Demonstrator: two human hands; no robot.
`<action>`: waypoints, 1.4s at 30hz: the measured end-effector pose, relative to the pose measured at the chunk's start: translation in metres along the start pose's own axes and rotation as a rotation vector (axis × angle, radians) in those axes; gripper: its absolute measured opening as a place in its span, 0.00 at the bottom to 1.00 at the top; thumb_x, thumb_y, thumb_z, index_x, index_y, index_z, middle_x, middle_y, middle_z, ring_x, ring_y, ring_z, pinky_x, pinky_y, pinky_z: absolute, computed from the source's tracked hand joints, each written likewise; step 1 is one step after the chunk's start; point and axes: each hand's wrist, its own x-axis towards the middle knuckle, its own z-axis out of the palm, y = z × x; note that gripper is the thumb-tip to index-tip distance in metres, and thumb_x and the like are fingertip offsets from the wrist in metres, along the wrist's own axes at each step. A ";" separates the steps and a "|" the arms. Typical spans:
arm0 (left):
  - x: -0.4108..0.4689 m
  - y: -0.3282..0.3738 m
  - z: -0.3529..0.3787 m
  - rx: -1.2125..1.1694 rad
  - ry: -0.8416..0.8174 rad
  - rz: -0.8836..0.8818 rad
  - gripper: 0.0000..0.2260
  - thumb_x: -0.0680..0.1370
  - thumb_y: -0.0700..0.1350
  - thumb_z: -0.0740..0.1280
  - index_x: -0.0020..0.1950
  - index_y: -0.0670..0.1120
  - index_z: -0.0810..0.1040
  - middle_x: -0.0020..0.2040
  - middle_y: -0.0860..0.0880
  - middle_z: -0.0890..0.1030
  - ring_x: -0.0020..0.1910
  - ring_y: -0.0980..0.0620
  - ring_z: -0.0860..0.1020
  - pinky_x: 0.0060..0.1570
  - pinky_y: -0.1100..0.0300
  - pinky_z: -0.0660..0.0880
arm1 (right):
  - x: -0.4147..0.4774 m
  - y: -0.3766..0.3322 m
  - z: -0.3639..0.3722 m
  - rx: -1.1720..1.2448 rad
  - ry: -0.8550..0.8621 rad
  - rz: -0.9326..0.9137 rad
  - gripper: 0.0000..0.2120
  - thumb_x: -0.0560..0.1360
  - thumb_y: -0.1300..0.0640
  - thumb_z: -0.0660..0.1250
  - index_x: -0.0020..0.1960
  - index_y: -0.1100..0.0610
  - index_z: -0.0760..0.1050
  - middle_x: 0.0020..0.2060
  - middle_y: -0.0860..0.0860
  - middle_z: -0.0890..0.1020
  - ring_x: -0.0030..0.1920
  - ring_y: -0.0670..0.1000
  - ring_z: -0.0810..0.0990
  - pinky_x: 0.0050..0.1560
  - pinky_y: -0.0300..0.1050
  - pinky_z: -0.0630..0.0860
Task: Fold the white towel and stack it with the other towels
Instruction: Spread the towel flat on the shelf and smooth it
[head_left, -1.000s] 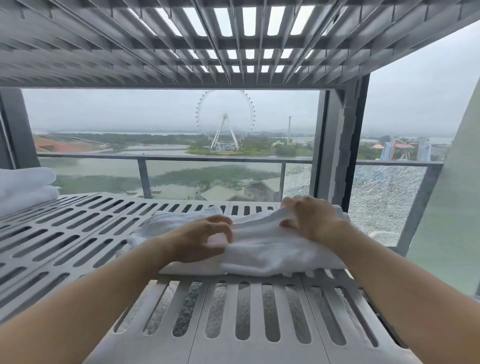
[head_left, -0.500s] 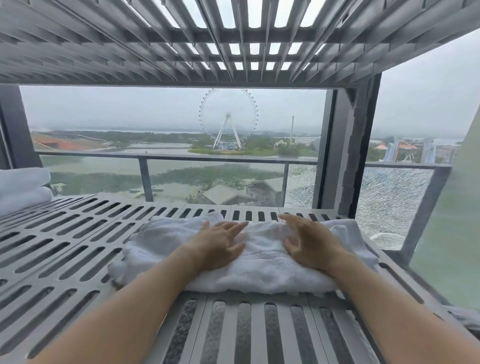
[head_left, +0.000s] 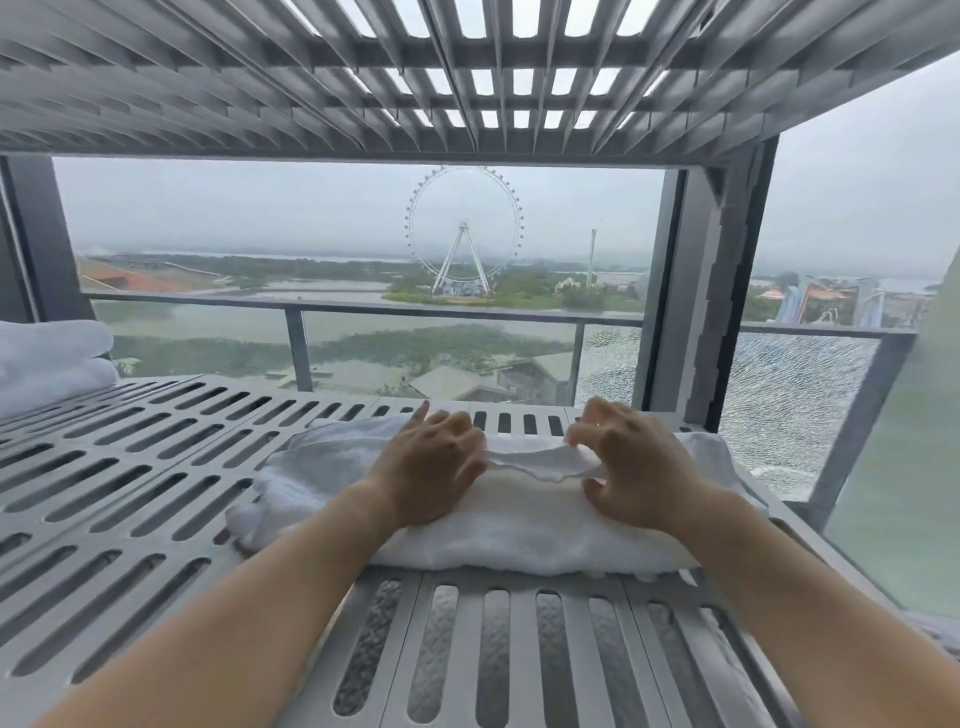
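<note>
Outdoors, worked bare-armed at a slotted grey shelf (head_left: 156, 467), both forearms stretched over its near edge. Gripped a lifted flap of the white towel (head_left: 519, 525) at both ends. Curled the fingers of the left hand (head_left: 431, 467) over the flap's left end, with the forefinger pointing to the far side. Bent the fingers and thumb of the right hand (head_left: 636, 460) like a claw and pinched the flap's right end. Held that flap taut between the two hands, just above the rest of the cloth. Had the towel lying as a long, half-folded roll across the near right part of the shelf, rumpled at its left end. Worked well apart from two folded towels (head_left: 52, 358) stacked at the far left edge. Faced a glass railing (head_left: 441, 343) and, beyond it, a Ferris wheel (head_left: 464, 228) under grey sky. Stood under a second slatted deck (head_left: 467, 78), with a cracked pane (head_left: 795, 405) at far right.
</note>
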 end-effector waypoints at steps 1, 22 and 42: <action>0.000 0.000 0.000 -0.002 -0.001 0.011 0.11 0.80 0.50 0.56 0.56 0.47 0.73 0.55 0.48 0.75 0.57 0.49 0.73 0.72 0.49 0.55 | 0.000 -0.002 0.002 0.000 0.000 -0.023 0.18 0.70 0.57 0.66 0.60 0.51 0.71 0.56 0.49 0.73 0.58 0.52 0.73 0.61 0.52 0.67; -0.020 -0.016 -0.044 0.312 0.054 0.111 0.13 0.78 0.54 0.60 0.53 0.46 0.74 0.49 0.46 0.81 0.51 0.45 0.78 0.64 0.53 0.64 | -0.010 -0.019 -0.002 -0.107 0.047 -0.036 0.05 0.77 0.55 0.59 0.50 0.56 0.69 0.46 0.52 0.78 0.47 0.54 0.75 0.46 0.44 0.69; -0.185 -0.003 -0.111 0.097 -0.127 -0.133 0.10 0.75 0.47 0.62 0.56 0.53 0.69 0.54 0.49 0.71 0.54 0.49 0.71 0.53 0.54 0.70 | -0.117 -0.131 -0.063 -0.093 -0.262 0.213 0.21 0.73 0.52 0.60 0.66 0.46 0.67 0.56 0.50 0.75 0.54 0.54 0.76 0.53 0.50 0.75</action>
